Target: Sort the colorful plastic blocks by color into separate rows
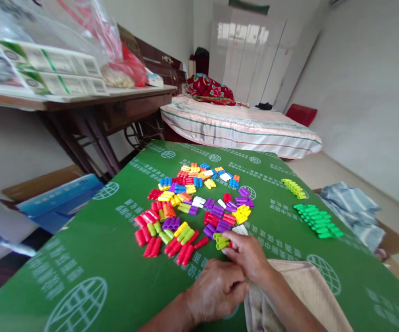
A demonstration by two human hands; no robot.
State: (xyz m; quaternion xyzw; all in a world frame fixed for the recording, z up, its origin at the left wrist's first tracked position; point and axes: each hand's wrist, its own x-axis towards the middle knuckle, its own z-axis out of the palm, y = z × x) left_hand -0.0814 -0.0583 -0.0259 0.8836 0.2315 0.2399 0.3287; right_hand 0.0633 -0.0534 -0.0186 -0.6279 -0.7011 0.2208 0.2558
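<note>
My right hand [249,256] reaches to the near edge of a colourful spread, its thumb and fingertips closed on a cluster of yellow-green plastic tubes [222,242]. Beside it on the left, my left hand [216,290] is curled into a fist against the right wrist; anything inside it is hidden. Beyond the hands lie many small plastic tubes in joined rows: red ones [152,247], purple ones [170,224], yellow ones [242,214], blue ones [165,181] and white ones [198,201]. A beige cloth [303,286] lies under my right forearm.
On the right of the green table [116,286] sit separate groups of bright green tubes [318,221] and lime tubes [294,188]. A sewing-machine table [144,94] with boxes [61,69] stands at left, a bed [241,122] behind. Striped fabric [353,212] hangs off to the right.
</note>
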